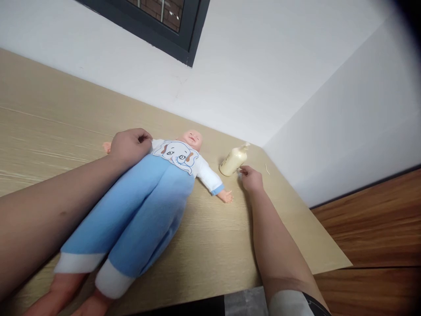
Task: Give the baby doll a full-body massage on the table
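A baby doll (pixel 158 184) in a white top with an elephant face and blue trousers lies on its back, head toward the wall. My left hand (pixel 131 145) is closed over the doll's sleeved arm on the left side; the doll's small hand sticks out beyond it. A cream-coloured pump bottle (pixel 233 161) stands to the right of the doll. Just right of the bottle, my right hand (pixel 251 177) has its fingers pinched together. Something small and whitish shows at those fingertips, too small to name. The doll's other arm (pixel 210 177) lies stretched toward the bottle.
The light wooden table (pixel 213 245) meets a white wall (pixel 250 79) at the back. A thin pale stick (pixel 267 168) lies near its right edge. Above is a dark-framed window (pixel 164 26). Brown wood panels (pixel 375 224) stand at the right.
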Demonstrator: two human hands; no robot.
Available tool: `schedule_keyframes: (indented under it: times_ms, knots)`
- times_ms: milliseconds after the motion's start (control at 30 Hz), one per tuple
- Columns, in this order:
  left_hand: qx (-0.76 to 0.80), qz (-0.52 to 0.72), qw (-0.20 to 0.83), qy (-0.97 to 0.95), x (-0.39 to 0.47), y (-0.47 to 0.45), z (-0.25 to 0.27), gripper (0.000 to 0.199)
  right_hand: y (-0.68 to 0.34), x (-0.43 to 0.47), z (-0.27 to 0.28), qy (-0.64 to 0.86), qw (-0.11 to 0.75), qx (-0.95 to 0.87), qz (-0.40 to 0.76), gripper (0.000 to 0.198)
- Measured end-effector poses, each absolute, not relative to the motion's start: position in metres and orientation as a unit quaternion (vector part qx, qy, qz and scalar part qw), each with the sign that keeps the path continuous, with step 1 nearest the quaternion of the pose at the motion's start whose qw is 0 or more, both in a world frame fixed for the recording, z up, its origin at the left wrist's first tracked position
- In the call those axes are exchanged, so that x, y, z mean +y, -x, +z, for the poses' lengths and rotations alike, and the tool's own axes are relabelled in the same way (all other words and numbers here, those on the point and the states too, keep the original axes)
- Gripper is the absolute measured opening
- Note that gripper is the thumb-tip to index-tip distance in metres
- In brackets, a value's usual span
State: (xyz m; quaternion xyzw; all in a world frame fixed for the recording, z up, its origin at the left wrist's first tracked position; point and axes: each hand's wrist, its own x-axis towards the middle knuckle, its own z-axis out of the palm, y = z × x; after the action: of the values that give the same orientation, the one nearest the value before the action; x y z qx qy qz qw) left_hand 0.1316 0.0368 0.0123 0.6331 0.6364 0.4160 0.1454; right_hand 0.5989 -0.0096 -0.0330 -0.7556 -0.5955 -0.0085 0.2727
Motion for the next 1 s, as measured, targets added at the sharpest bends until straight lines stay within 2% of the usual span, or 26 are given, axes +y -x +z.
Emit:
schedule_keyframes:
  times_ms: [200, 633, 1000]
  knots:
    - [0.632, 0.412, 0.154, -0.638, 0.037, -0.13, 0.013, 0.022, -0.609, -0.012, -0.035, 0.768, 0.285, -0.574, -0.006, 0.047]
    - [0.639, 0.396, 0.159, -0.64, 0.038, -0.13, 0.014, 0.024, -0.595, -0.01, -0.035, 0.78, 0.243, -0.576, 0.018, 0.046]
    - [0.632, 0.4, 0.164, -0.644, 0.039, -0.13, 0.011, 0.03, -0.591, -0.007, -0.037, 0.786, 0.223, -0.576, -0.019, 0.035]
